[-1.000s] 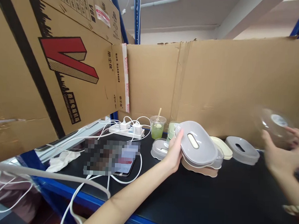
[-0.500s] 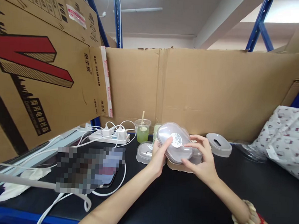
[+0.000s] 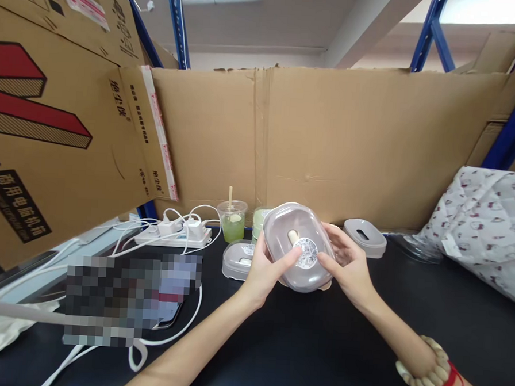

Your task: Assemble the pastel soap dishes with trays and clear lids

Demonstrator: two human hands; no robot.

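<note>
My left hand point(image 3: 267, 271) and my right hand point(image 3: 352, 268) hold a translucent grey plastic lid point(image 3: 281, 226) between them, tilted toward me above the black tabletop. It is rounded-square, with a small oval opening and a round printed sticker point(image 3: 306, 253). Both thumbs press on the front face, on or beside the sticker. The other fingers go behind the lid and are partly hidden. A pale patch shows in the opening; I cannot tell what it is. Behind my left hand lies a similar grey piece point(image 3: 235, 260). Something with a wavy edge is mostly hidden under the lid.
A grey box with an oval slot point(image 3: 365, 238) stands back right, near clear plastic point(image 3: 416, 248) and a patterned quilted bag point(image 3: 489, 228). Back left are a green drink cup point(image 3: 233, 223), a green item point(image 3: 259, 219) and a power strip point(image 3: 173, 234) with cables. Cardboard point(image 3: 350, 146) walls the back.
The lid has turned more face-on, so its oval opening shows. My right thumb has moved to the sticker, and my right fingers have gone behind. The view has shifted slightly right.
</note>
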